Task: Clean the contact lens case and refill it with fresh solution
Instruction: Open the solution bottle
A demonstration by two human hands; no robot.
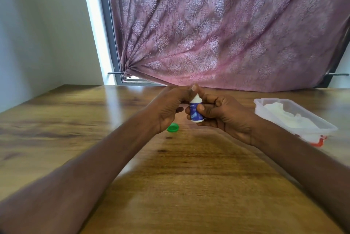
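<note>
Nearest to me, two bare forearms run up from the bottom corners and meet over the wooden table. Just beyond the left wrist a green cap lies on the wood, half covered by the heel of the left hand; I take it for one lid of the lens case, but the case body itself is nowhere I can see. Above that, the right hand is wrapped around the body of the small white solution bottle, thumb across its blue label, holding it upright and clear of the table. The left hand's fingers are pinched at the bottle's top, where the cap or nozzle would be, though that tip is completely covered, so I cannot say whether the cap is on or off. I judge the bottle light, smooth and a little squeezable, so holding low on the body with the right and working only the top with the left seems sensible; squeezing hard with the cap loose could spurt solution. Off to the right sits a clear plastic tub holding something white, probably tissue, with an orange-red bit at its near end too blurred to identify. Behind the table's far edge hangs a purple patterned curtain over a window.
</note>
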